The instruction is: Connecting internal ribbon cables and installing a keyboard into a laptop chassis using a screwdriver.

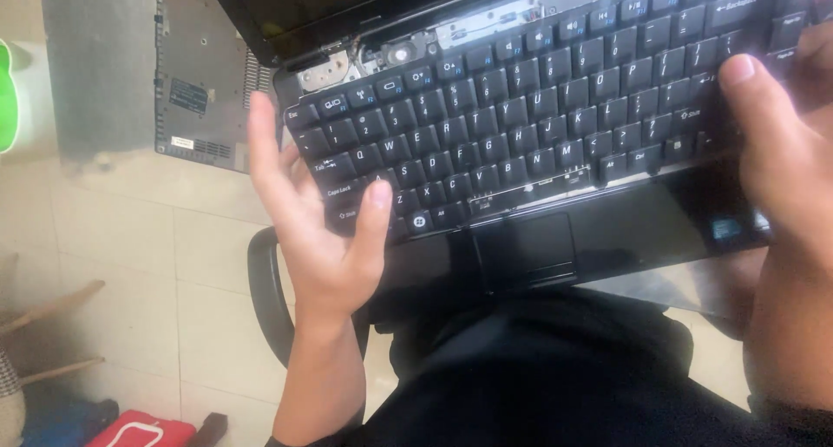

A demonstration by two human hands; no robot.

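Here, both hands, left hand (317, 230) and right hand (781, 165), half-curled on black keyboard (521, 108).

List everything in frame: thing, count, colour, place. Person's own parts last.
laptop: 1, black, on the person's lap, partly stripped, hinge metal bare at upper left
keyboard: 1, black keys, on the laptop deck, held at both ends
touchpad: 1, black, below the keyboard
bottom cover panel: 1, dark grey, on the floor upper left
chair rim: 1, black, under the left forearm
floor tiles: pale beige, left side
red item: 1, lower left corner
green item: 1, left edge
left hand: grip on the keyboard's left end, thumb on keys
right hand: grip on the keyboard's right end
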